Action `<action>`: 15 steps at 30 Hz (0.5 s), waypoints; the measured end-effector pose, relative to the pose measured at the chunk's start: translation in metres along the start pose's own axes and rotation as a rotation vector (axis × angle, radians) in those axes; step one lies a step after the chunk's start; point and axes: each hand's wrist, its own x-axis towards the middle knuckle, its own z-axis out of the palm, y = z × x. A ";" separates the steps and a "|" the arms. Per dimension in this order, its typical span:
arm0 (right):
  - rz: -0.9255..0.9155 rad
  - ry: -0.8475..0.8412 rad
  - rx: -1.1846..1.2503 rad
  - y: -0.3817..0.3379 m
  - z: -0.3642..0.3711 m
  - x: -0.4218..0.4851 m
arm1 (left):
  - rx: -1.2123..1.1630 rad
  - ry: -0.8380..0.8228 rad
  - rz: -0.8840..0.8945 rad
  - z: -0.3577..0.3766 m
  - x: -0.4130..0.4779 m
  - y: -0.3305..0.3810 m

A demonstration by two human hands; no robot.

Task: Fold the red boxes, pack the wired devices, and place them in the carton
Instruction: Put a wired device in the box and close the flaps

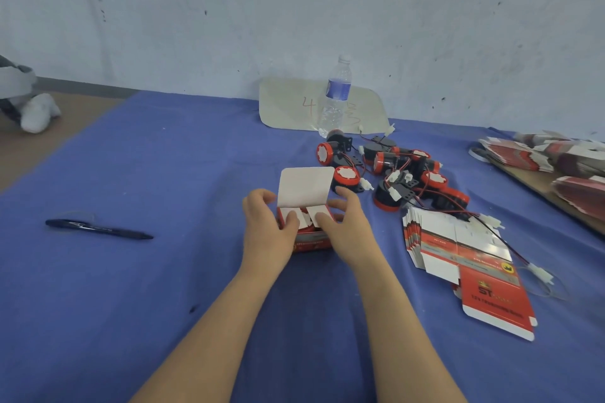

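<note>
Left hand (266,227) and right hand (348,229), fingers (349,196) clasped round the open red box (309,244)

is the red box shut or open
Open: on the red box the lid flap stands upright while the left hand and right hand press the small flaps down.

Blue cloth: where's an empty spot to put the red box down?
Bare blue cloth lies between the pen and the left hand, and behind the pen up to the white card. Right of the right hand it is crowded: the wired devices and the flat box stack fill it.
</note>
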 end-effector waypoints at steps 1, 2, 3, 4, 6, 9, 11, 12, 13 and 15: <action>-0.036 -0.008 0.023 0.000 0.001 0.000 | -0.031 -0.010 -0.009 0.000 0.001 0.000; -0.082 -0.014 0.035 0.001 0.003 -0.001 | -0.071 -0.029 -0.008 -0.001 0.001 0.001; -0.124 -0.015 0.050 0.001 0.004 -0.002 | -0.099 -0.056 0.006 -0.002 0.002 0.001; -0.152 -0.009 0.072 0.001 0.004 -0.003 | -0.106 -0.089 0.024 -0.003 0.002 0.001; -0.187 0.011 0.088 0.002 0.006 -0.004 | -0.089 -0.138 0.040 -0.005 0.005 0.000; -0.198 0.008 -0.025 0.003 0.004 -0.003 | -0.069 -0.157 0.060 -0.008 0.004 -0.001; -0.181 -0.064 -0.076 0.000 -0.003 -0.004 | -0.044 -0.173 0.057 -0.010 0.005 0.000; -0.172 -0.122 -0.092 -0.001 -0.008 -0.005 | -0.029 -0.194 0.049 -0.012 0.006 0.000; -0.158 -0.194 -0.102 -0.002 -0.014 -0.006 | -0.027 -0.224 0.031 -0.014 0.007 0.000; -0.112 -0.362 -0.119 -0.002 -0.024 -0.009 | -0.098 -0.276 -0.028 -0.021 0.009 0.001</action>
